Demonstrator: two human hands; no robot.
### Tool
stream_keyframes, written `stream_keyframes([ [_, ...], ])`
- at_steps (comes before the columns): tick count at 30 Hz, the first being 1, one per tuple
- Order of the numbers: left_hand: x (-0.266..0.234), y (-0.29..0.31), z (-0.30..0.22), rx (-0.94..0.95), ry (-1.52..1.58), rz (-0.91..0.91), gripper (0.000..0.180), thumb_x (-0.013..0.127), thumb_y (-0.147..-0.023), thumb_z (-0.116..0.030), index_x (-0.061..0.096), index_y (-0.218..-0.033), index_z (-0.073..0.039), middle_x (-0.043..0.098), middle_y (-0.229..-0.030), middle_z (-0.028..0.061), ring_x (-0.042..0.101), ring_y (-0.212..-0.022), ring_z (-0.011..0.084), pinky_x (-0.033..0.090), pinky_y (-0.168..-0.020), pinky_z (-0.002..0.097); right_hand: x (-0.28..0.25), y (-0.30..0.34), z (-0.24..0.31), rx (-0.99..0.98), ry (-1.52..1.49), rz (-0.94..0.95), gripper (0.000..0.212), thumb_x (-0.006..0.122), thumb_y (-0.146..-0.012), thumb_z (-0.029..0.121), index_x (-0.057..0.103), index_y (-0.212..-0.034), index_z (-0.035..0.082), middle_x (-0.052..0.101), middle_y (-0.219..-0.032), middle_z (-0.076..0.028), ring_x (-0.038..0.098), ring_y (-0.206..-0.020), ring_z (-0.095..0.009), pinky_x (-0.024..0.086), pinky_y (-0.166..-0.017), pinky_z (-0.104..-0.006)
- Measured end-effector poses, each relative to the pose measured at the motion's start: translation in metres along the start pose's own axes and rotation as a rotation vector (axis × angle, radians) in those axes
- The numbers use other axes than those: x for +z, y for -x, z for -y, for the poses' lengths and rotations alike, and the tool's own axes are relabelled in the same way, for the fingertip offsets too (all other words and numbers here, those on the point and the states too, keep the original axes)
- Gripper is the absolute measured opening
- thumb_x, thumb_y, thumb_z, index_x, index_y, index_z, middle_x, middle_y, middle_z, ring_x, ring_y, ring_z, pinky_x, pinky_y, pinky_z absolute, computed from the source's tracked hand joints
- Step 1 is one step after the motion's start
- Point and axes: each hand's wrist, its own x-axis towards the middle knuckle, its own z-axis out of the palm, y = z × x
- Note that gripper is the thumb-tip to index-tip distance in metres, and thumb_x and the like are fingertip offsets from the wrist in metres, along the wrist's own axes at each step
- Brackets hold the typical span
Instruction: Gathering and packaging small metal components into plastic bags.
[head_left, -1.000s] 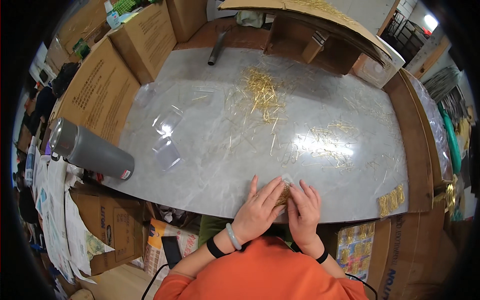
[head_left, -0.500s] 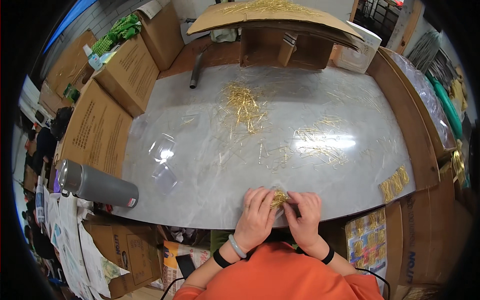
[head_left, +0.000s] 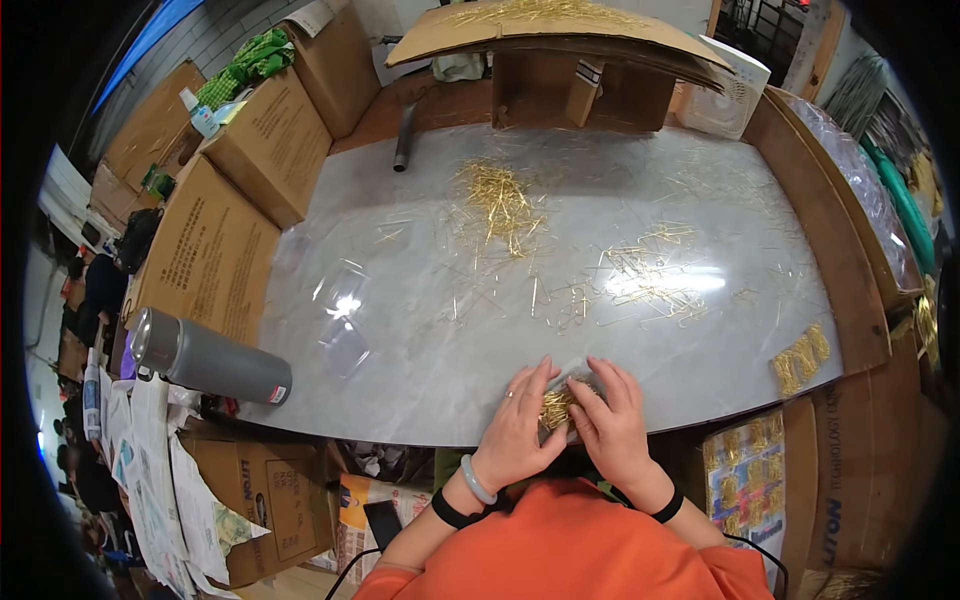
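At the table's near edge a bunch of thin gold wire hooks (head_left: 556, 407) lies between my two hands, with a bit of clear plastic (head_left: 574, 368) showing just beyond it. My left hand (head_left: 515, 420) curves round the bunch's left side, fingers bent and thumb toward the near end. From the right, my right hand (head_left: 613, 418) presses its thumb and fingers against the same bunch. My fingers hide part of the hooks and most of the plastic. Farther off, a loose heap of gold hooks (head_left: 500, 205) and a scattered spread of them (head_left: 655, 275) lie on the grey table (head_left: 420, 385).
Clear plastic boxes (head_left: 346, 345) and a grey thermos (head_left: 215, 362) are at left. Bundled gold hooks (head_left: 800, 358) sit at the right edge. Cardboard boxes (head_left: 270, 140) wall the left side, a cardboard strip (head_left: 825, 235) the right. An open carton (head_left: 535, 88) stands at the back.
My fingers have straightened and spread over the bunch; the right hand has shifted from pinching at its side to lying partly over it. The whole view has shifted slightly.
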Motion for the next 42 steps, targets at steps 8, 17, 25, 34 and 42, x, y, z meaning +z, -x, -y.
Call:
stream_keyframes([
  [8,-0.003,0.003,0.003,-0.131,0.075,0.036,0.079,0.066,-0.090,-0.009,0.024,-0.156,0.006,0.044,-0.151,0.0251,0.041,-0.141,0.0427,0.034,-0.118,0.0460,-0.012,-0.001,0.013,-0.056,0.141,0.200,0.071,0.073,-0.085,0.055,0.059,-0.139,0.011,0.041,-0.155,-0.021,0.040,-0.138,-0.044,0.029,-0.113,-0.0609],
  [17,-0.013,0.026,-0.004,-0.168,0.068,-0.130,0.067,0.054,-0.092,-0.003,0.030,-0.154,0.008,0.036,-0.156,0.0265,0.033,-0.147,0.0446,0.029,-0.121,0.0491,0.009,-0.008,0.019,0.014,0.138,0.101,0.068,0.081,-0.079,0.043,0.061,-0.136,0.013,0.047,-0.150,-0.017,0.046,-0.126,-0.041,0.037,-0.105,-0.0538],
  [25,-0.010,0.035,-0.008,-0.129,-0.249,-0.128,0.041,0.059,-0.096,-0.007,0.056,-0.133,0.008,0.056,-0.134,0.0237,0.052,-0.124,0.0413,0.039,-0.108,0.0500,0.008,-0.015,0.022,0.044,0.264,0.050,0.062,0.079,-0.077,0.031,0.063,-0.134,0.012,0.052,-0.146,-0.012,0.049,-0.117,-0.037,0.040,-0.099,-0.0494],
  [34,-0.011,-0.002,-0.004,-0.266,-0.308,-0.162,0.012,0.067,-0.094,-0.020,0.067,-0.095,-0.008,0.065,-0.098,0.0067,0.057,-0.096,0.0322,0.040,-0.086,0.0435,0.007,-0.012,0.021,0.060,0.255,0.063,0.064,0.079,-0.078,0.031,0.061,-0.136,0.011,0.051,-0.148,-0.012,0.049,-0.118,-0.039,0.038,-0.101,-0.0506],
  [42,-0.020,-0.007,0.007,-0.221,-0.311,-0.045,0.012,0.065,-0.095,-0.017,0.063,-0.092,-0.006,0.062,-0.091,0.0088,0.055,-0.091,0.0330,0.040,-0.085,0.0437,0.010,-0.011,0.017,0.083,0.193,0.045,0.065,0.079,-0.078,0.032,0.060,-0.137,0.012,0.048,-0.149,-0.014,0.048,-0.120,-0.039,0.038,-0.101,-0.0511],
])
